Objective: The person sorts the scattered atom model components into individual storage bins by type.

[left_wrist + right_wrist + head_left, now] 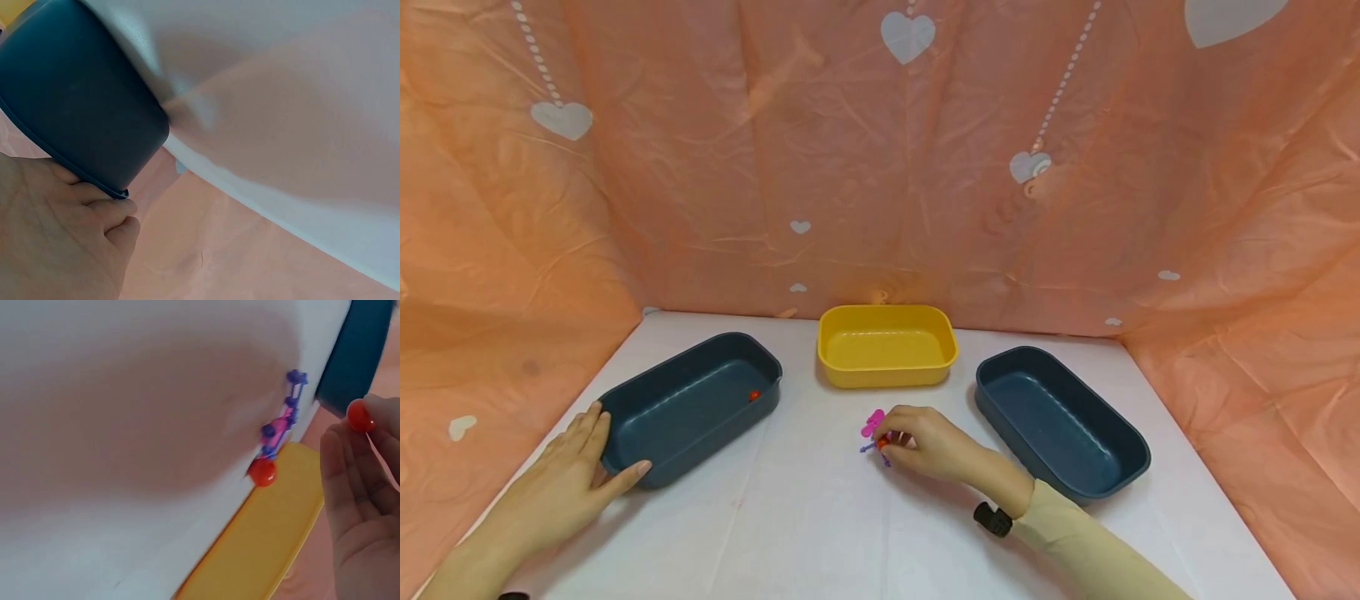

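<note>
My right hand [936, 446] pinches a small shiny red ball [360, 416] between thumb and fingertips, over the middle of the table. Below it, a second red ball [262, 472] lies beside small purple pieces [292, 400] and bright pink pieces [874, 422]; the hand partly covers this group in the head view. On the left, my left hand [561, 467] rests against the near end of a dark blue bin [658, 400], fingers extended along its rim and thumb spread. One small red piece [755, 395] sits inside that bin, near its far right end.
A yellow bin [887, 377] stands at the back centre. Another dark blue bin [1060, 425] is angled on the right, close to my right forearm. Orange cloth with pale hearts hangs behind and at both sides of the white table [775, 533].
</note>
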The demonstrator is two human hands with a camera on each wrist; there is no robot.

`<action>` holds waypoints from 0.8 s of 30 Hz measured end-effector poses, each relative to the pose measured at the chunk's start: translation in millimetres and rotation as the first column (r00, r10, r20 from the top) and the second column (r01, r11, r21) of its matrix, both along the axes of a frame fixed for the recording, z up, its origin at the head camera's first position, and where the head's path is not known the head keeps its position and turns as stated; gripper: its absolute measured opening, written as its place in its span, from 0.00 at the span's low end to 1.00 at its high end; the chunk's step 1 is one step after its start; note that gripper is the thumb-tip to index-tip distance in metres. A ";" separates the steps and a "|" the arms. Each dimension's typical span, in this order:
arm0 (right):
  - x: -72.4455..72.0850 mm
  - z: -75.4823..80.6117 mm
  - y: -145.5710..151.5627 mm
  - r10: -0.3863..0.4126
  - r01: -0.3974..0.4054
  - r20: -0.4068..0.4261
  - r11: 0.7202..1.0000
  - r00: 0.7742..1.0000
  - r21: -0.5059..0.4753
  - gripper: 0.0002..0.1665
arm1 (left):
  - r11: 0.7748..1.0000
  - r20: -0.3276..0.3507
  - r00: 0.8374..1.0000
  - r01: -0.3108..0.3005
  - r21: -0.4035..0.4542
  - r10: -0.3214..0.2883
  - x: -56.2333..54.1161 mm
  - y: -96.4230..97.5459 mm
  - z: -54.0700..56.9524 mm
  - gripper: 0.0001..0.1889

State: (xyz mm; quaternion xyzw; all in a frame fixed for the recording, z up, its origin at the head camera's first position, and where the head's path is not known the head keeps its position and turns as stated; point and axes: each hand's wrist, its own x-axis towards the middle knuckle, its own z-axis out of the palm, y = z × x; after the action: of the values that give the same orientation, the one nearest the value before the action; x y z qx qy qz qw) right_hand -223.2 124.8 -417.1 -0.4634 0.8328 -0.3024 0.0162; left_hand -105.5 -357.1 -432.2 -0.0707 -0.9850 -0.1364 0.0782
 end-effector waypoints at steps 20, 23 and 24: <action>-17.6 2.0 -67.0 -0.034 0.056 0.090 0.965 0.995 -0.257 0.11 | 1.000 0.012 1.000 -0.010 0.012 0.010 0.3 3.8 6.7 0.52; -21.7 1.4 -78.2 -0.028 0.054 0.096 0.957 0.995 -0.284 0.11 | 1.000 0.005 1.000 -0.009 0.014 0.009 0.0 3.0 5.0 0.52; -23.1 1.4 -81.9 -0.025 0.052 0.097 0.955 0.995 -0.291 0.11 | 1.000 0.002 1.000 -0.010 0.013 0.010 -0.2 2.6 4.4 0.52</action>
State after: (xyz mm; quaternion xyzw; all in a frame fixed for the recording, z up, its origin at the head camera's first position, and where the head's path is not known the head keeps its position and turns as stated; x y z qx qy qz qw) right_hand -246.3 42.9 -415.7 -0.4300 0.7861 -0.4437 -0.0201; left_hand -105.7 -354.4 -427.8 -0.0651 -0.9846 -0.1425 0.0781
